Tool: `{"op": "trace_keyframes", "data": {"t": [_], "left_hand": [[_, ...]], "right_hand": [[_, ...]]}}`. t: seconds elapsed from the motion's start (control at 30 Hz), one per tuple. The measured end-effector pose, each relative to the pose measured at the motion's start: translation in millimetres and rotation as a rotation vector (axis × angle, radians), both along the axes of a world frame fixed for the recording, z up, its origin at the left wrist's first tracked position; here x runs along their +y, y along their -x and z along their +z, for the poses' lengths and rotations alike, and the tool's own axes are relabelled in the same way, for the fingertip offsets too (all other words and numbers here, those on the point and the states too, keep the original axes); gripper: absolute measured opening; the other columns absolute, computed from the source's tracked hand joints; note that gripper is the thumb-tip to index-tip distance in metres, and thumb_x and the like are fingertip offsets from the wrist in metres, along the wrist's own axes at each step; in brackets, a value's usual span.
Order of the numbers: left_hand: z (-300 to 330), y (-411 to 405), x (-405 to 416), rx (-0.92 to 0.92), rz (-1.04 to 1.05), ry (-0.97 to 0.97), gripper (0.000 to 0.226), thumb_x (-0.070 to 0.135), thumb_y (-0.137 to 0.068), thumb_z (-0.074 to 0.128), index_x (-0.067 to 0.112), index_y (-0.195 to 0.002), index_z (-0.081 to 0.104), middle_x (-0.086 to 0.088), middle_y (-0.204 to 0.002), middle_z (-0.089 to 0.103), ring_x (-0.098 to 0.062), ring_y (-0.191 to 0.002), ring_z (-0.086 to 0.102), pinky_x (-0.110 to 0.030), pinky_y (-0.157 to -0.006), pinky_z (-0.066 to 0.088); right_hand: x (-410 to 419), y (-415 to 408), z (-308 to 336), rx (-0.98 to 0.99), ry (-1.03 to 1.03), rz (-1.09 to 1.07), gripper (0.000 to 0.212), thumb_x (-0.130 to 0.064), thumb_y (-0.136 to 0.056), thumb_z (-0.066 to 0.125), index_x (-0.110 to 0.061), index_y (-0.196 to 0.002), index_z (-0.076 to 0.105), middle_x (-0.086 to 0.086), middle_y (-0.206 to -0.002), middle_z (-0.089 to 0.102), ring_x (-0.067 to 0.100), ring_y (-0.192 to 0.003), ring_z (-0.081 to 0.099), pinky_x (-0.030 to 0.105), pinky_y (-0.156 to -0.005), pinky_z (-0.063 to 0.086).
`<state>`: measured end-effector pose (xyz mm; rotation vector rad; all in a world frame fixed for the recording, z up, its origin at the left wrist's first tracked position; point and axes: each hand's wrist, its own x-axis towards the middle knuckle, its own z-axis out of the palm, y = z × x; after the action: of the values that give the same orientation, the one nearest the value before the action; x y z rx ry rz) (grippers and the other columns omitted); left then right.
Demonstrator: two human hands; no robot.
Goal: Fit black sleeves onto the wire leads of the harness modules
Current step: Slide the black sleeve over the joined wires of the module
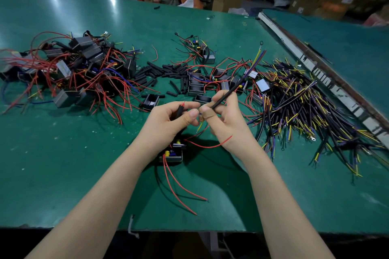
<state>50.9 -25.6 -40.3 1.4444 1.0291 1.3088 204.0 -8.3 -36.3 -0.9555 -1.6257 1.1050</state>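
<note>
A short black sleeve (180, 111) is pinched upright in the left hand (168, 124), apparently so a red lead tip can be fed through it. A long sheathed cable (226, 95) is gripped by the right hand (226, 120), angled away. The module (173, 152) lies just below both hands, the loose sleeves (166, 73) beyond them within reach.

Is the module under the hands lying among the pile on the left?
No: the module sits alone on the green table below both hands, apart from the left pile.

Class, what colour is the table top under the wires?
Green table top, clearest in the head view.
</note>
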Motion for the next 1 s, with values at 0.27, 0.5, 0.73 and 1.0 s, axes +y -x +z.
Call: {"op": "trace_keyframes", "data": {"t": [0.27, 0.5, 0.73, 1.0], "left_hand": [[-1.4, 0.9, 1.4, -0.048, 0.034, 0.042, 0.004, 0.013, -0.087, 0.061, 0.015, -0.087, 0.065, 0.009, -0.065, 0.07, 0.001, -0.064, 0.059, -0.01, -0.062, 0.045], [1.6, -0.5, 0.1, -0.118, -0.026, 0.039, 0.012, 0.006, -0.084, 0.061, 0.012, -0.093, 0.062, 0.008, -0.063, 0.069, 0.003, -0.065, 0.062, -0.008, -0.064, 0.045], [2.7, -0.4, -0.1, -0.031, -0.033, 0.012, 0.016, 0.02, -0.089, 0.053, 0.022, -0.101, 0.063, 0.011, -0.066, 0.068, 0.005, -0.064, 0.056, -0.009, -0.065, 0.044], [0.3, 4.0, 0.1, -0.034, -0.039, 0.074, 0.022, 0.008, -0.094, 0.052, 0.023, -0.099, 0.067, 0.01, -0.076, 0.07, 0.001, -0.073, 0.06, -0.012, -0.068, 0.048]], "right_hand": [[-2.4, -0.8, 2.2, 0.058, -0.014, 0.046, 0.024, -0.007, -0.097, 0.05, -0.024, -0.097, 0.034, 0.002, -0.088, 0.057, -0.006, -0.057, 0.056, 0.007, -0.056, 0.041], [0.3, 2.7, 1.0, -0.018, -0.074, -0.024, 0.028, -0.002, -0.097, 0.049, -0.024, -0.095, 0.033, 0.004, -0.088, 0.056, 0.003, -0.072, 0.058, 0.013, -0.069, 0.044], [-0.1, 4.2, 2.4, -0.024, -0.153, -0.053, 0.031, 0.003, -0.096, 0.048, -0.023, -0.093, 0.031, 0.004, -0.087, 0.053, 0.012, -0.079, 0.057, 0.015, -0.079, 0.047], [0.2, 3.1, 1.6, -0.041, -0.152, -0.046, 0.03, 0.0, -0.096, 0.048, -0.024, -0.093, 0.031, -0.001, -0.086, 0.053, 0.003, -0.076, 0.058, 0.017, -0.079, 0.047]]}}
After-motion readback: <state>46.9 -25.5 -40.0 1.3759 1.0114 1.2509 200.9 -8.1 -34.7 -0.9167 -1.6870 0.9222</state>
